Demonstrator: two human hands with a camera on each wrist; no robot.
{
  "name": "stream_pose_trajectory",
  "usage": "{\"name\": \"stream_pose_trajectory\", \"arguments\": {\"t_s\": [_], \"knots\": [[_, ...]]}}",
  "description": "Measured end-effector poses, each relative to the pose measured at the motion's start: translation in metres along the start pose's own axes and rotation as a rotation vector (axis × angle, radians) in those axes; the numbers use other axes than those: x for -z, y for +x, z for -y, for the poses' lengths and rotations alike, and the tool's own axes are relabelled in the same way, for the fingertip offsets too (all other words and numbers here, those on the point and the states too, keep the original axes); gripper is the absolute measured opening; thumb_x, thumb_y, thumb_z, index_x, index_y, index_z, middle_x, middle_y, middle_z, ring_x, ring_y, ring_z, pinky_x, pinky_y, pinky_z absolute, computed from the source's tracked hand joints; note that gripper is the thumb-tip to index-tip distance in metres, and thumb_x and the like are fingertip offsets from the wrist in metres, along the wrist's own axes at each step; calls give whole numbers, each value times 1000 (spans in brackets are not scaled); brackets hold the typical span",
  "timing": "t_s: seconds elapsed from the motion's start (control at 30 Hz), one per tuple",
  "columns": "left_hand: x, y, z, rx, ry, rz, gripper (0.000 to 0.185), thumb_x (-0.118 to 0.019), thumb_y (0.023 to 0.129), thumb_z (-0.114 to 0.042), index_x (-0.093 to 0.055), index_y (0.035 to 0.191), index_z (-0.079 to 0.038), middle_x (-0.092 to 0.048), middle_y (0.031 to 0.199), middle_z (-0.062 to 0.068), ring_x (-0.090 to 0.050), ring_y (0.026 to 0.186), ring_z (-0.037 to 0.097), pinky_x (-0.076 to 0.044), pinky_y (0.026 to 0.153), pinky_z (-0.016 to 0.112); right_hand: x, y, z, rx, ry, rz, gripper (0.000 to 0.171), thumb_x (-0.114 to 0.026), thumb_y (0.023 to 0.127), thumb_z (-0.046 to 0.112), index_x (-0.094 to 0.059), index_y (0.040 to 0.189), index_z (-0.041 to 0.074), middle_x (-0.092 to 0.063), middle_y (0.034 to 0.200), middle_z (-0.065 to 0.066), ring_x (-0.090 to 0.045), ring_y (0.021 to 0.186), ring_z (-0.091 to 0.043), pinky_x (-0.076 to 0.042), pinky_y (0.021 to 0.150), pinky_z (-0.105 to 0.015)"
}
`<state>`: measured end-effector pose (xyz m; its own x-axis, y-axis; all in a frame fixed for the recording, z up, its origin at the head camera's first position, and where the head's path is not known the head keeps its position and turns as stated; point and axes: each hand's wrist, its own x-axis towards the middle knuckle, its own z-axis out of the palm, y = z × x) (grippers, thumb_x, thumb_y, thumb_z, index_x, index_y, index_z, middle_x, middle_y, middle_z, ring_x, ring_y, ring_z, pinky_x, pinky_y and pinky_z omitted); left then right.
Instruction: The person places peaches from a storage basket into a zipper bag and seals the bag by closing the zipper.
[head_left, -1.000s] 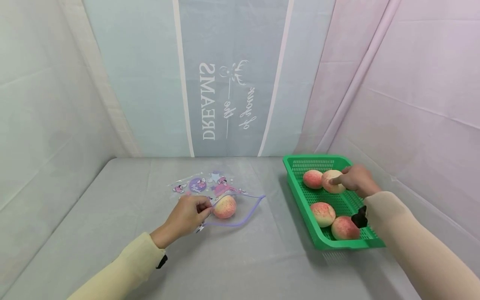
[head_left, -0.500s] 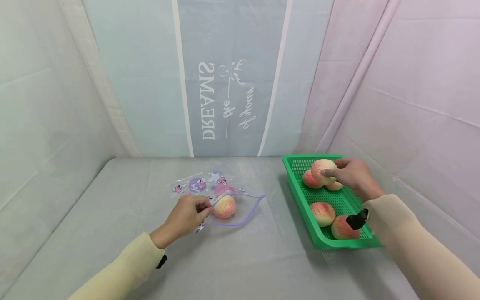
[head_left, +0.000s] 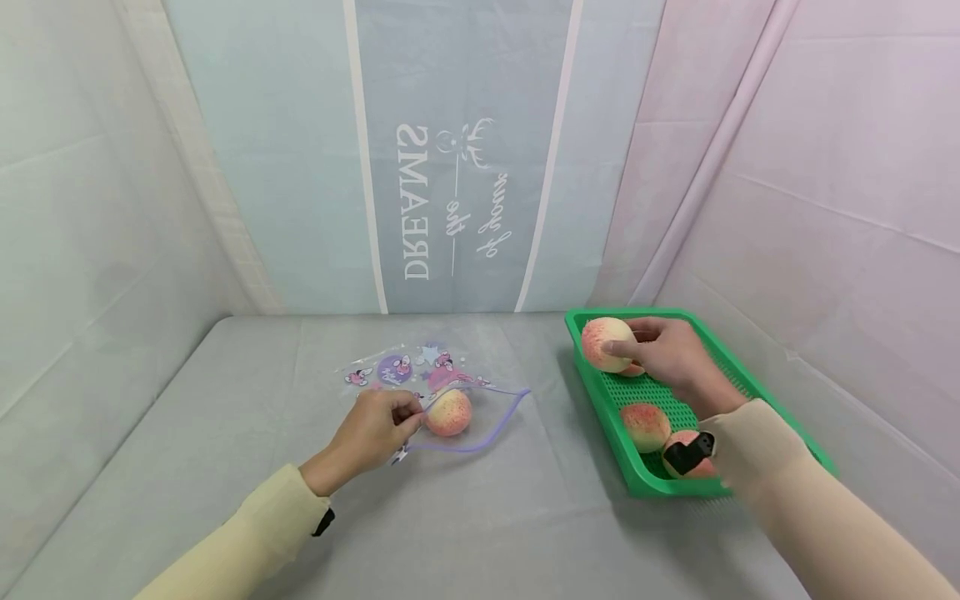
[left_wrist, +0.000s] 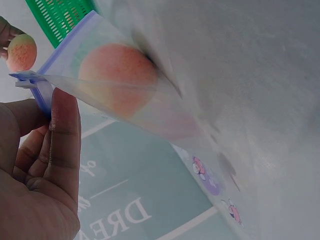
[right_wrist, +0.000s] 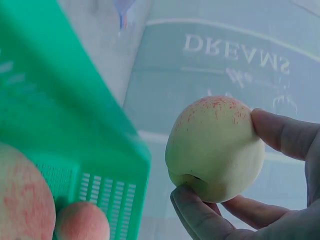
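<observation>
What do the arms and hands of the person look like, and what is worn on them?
Both arms wear long pale cream sleeves that end at the wrists. A small black device sits at each wrist: under the left cuff and on the right cuff. The left hand and right hand are bare, with no gloves or rings visible.

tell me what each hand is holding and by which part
The right hand holds a peach by its sides, lifted over the green basket. The left hand pinches the zip bag at its purple opening edge.

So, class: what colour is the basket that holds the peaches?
Green; the basket shows best in the head view.
</observation>
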<state>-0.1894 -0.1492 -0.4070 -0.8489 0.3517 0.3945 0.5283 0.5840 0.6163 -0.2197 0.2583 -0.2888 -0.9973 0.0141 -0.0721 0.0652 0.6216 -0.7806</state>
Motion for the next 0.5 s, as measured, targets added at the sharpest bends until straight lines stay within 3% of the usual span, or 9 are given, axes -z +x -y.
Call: {"name": "stream_pose_trajectory", "arguments": {"t_s": [0.17, 0.5], "knots": [[1, 1, -1, 0, -3, 3, 18, -78, 89, 1, -73, 79, -14, -65, 69, -5, -52, 58, 3, -49, 54, 23, -13, -5, 6, 38, 60, 14, 65, -80, 90, 37, -58, 140, 3, -59, 132, -19, -63, 108, -31, -58, 85, -37], [3, 2, -2, 5, 0, 6, 18, -78, 88, 1, -73, 79, -14, -63, 68, -8, -52, 58, 3, -48, 54, 23, -35, -13, 15, 47, 53, 43, 68, -82, 88, 41, -58, 142, 8, -60, 136, -14, -50, 129, -34, -47, 98, -49]]}}
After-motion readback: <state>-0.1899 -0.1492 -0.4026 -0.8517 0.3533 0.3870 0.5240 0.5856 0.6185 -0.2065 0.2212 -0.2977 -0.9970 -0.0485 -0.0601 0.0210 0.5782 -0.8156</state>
